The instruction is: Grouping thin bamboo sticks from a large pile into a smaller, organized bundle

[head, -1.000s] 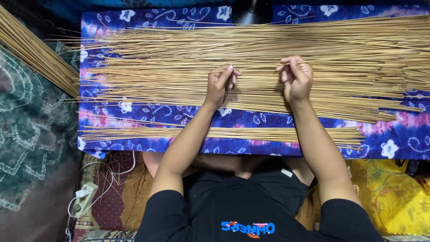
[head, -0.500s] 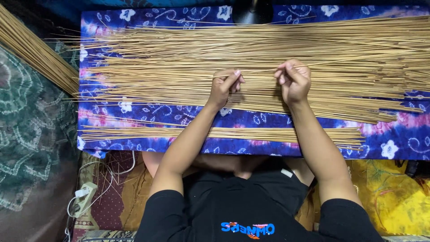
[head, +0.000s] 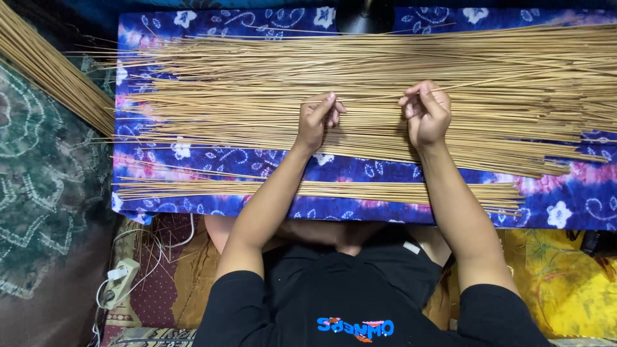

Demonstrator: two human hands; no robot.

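Head view shows us sorting: 1 thin stick (head: 385, 98) is pinched between our 2 hands, lifted just off the wide spread of sticks (head: 257, 96) beneath. Our left hand (head: 316, 121) has thumb and fingertips closed together on the stick's near end; our right hand (head: 425, 114), at 3 o'clock from it, has its fingers clamped on the same stick further along. We judge the step in hand to be picking a single stick out of the mass; the next move calls for drawing it clear without dragging its neighbours along. At 6 o'clock from the hands a narrow separated bundle (head: 308, 189) lies along the near edge of the blue flowered cloth (head: 565, 205). At 10 o'clock another sheaf (head: 51, 71) slants off the cloth. At 7 o'clock a white power strip (head: 119, 283) lies on the floor.
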